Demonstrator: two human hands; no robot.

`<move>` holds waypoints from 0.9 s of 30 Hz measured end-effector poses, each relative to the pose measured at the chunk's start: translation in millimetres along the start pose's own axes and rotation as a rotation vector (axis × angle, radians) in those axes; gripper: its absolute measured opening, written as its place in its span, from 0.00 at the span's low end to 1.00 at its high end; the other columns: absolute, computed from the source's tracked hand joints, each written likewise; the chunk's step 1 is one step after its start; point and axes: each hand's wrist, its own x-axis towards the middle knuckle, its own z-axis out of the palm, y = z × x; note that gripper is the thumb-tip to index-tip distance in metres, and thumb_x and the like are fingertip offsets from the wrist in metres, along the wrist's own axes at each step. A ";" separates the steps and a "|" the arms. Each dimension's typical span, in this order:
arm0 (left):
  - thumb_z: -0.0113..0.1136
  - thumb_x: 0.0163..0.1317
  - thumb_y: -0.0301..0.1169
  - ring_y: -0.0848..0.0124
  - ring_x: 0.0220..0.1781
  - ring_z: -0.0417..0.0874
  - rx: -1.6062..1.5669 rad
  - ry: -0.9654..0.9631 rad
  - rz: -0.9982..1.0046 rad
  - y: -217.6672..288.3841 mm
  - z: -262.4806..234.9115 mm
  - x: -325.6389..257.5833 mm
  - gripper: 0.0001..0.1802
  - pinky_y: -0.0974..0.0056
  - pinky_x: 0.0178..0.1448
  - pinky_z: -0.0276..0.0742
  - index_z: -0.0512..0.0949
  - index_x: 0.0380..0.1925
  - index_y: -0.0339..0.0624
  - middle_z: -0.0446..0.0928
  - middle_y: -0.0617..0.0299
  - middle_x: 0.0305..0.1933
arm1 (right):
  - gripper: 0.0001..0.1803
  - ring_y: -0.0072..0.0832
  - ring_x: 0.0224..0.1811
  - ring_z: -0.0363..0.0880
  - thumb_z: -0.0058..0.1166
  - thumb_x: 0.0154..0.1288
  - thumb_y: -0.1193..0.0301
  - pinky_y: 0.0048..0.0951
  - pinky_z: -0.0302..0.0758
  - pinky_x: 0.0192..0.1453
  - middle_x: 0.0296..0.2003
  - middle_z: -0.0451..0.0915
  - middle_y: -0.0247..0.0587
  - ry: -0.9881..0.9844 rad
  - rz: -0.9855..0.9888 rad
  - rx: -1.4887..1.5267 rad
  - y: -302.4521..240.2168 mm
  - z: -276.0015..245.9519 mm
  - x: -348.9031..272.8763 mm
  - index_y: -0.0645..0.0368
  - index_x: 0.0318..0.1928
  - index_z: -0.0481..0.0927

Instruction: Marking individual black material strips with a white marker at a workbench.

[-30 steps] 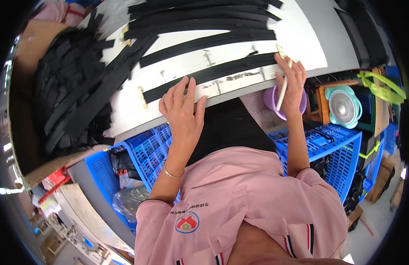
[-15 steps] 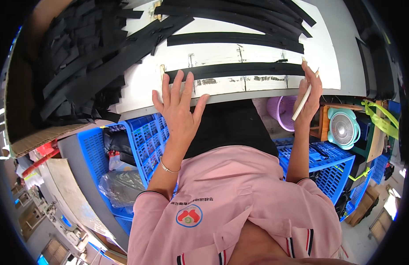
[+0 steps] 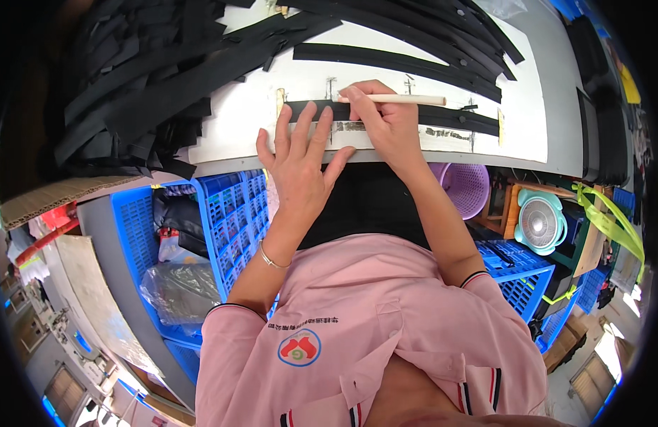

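A long black strip [image 3: 450, 119] lies flat on the white board [image 3: 233, 132] near the close edge of the table [image 3: 553, 71], running crosswise in front of the person between two small pale pieces, one by its left end and one by its right. The left hand [image 3: 299, 171] has its fingers spread over the strip's left part, the tips resting on it; its grip is wide, closed around nothing, and looks to be pressing the strip flat. The right hand [image 3: 393, 135] has a narrow grip, thumb and fingers pinched around a slim white pencil [image 3: 425, 100] whose tip points left, at the strip's upper edge; whether it touches the cloth cannot be told. Dark marks [image 3: 446, 133] show on the board beside the strip. Farther up lies another black strip [image 3: 396, 62], with more fanned out beyond it and a tangled heap of black pieces [image 3: 130, 85] at the left. The strip looks light, soft and bendy, like woven cloth, hardly fragile but likely to slide or pucker under a dragging point. It would best be pinned by flat fingertips close to the pencil, and lifted by pinching both ends, since holding one end alone would probably let the rest sag.
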 end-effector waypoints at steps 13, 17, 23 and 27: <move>0.72 0.60 0.52 0.55 0.77 0.67 -0.011 0.043 0.002 -1.5 2.4 -0.6 0.37 0.40 0.79 0.42 0.79 0.65 0.42 0.77 0.62 0.69 | 0.10 0.17 0.25 0.72 0.60 0.75 0.70 0.23 0.69 0.30 0.25 0.81 0.34 0.002 -0.125 -0.138 1.2 9.0 3.2 0.67 0.42 0.86; 0.72 0.60 0.52 0.55 0.77 0.67 0.002 0.053 0.010 -2.4 3.6 -1.2 0.36 0.40 0.79 0.42 0.80 0.64 0.43 0.77 0.62 0.68 | 0.09 0.17 0.25 0.72 0.59 0.75 0.71 0.23 0.69 0.30 0.26 0.82 0.34 0.009 -0.161 -0.213 7.2 9.8 2.7 0.66 0.41 0.86; 0.72 0.60 0.52 0.55 0.76 0.68 0.010 0.050 0.009 -2.7 2.9 -1.0 0.36 0.41 0.79 0.43 0.80 0.63 0.43 0.77 0.62 0.68 | 0.10 0.15 0.28 0.76 0.59 0.75 0.71 0.19 0.72 0.32 0.28 0.84 0.32 -0.032 -0.059 -0.152 3.5 3.7 -0.4 0.64 0.43 0.88; 0.72 0.60 0.52 0.55 0.76 0.68 0.013 0.036 0.015 -2.4 2.7 -0.3 0.36 0.41 0.79 0.43 0.80 0.64 0.43 0.77 0.62 0.68 | 0.10 0.16 0.21 0.73 0.62 0.72 0.68 0.23 0.68 0.26 0.21 0.80 0.35 -0.074 -0.100 -0.154 9.8 2.2 0.0 0.63 0.39 0.88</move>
